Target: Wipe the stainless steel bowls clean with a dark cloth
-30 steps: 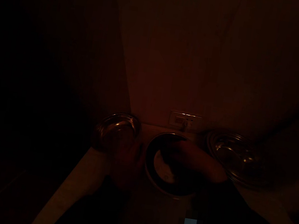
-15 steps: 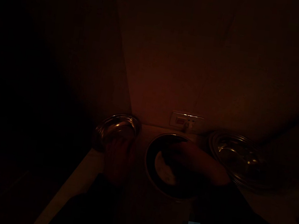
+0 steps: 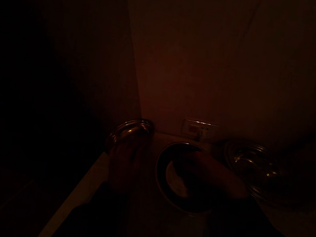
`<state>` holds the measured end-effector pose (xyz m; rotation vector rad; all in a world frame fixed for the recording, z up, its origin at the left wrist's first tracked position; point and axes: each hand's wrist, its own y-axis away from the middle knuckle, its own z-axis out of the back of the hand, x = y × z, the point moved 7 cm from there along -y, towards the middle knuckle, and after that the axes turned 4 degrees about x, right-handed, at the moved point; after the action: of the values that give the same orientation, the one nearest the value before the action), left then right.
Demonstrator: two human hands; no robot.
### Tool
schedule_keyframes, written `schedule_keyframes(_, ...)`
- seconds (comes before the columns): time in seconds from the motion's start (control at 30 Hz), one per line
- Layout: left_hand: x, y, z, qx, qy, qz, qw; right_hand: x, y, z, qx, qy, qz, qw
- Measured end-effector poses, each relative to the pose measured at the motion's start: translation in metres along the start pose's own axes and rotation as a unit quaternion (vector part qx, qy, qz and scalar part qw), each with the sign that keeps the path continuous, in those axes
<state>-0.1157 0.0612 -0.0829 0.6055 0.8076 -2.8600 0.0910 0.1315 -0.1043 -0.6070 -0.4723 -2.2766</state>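
Note:
In dim light, my left hand (image 3: pixel 123 169) is at the near rim of a shiny metal bowl (image 3: pixel 131 128), with its fingers curled on it. The bowl looks tilted, and its near side is hidden by the hand. My right hand (image 3: pixel 199 162) reaches from the right into a dark round pan or bowl (image 3: pixel 158 182) with a thin, lighter rim. A pale, flat, rounded piece (image 3: pixel 176 180) lies inside it, next to that hand. The fingers of my right hand fade into shadow, and I cannot see whether they touch or hold the pale piece.
At the right stands a wide metal dish or stack of dishes (image 3: pixel 256 147). A wall socket with a plug (image 3: pixel 200 129) sits low on the wall behind the pan. The pale counter edge (image 3: pixel 75 197) runs down at the left, with darkness beyond.
The metal bowl under my left hand has tipped, and less of its inside shows. My right hand stays over the dark pan. The whole view has shifted slightly.

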Motion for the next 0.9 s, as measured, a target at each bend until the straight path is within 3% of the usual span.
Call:
schedule_keyframes(0.57,0.005,-0.001,0.01,-0.053,0.052,-0.01,0.997,0.0031,0.0011,0.0007,0.016,-0.015,-0.008,1.0)
schedule_keyframes(0.9,0.007,-0.0006,0.0081,-0.014,0.059,-0.042,0.997,-0.0028,0.0001,-0.0023,0.016,-0.022,-0.017,0.999)
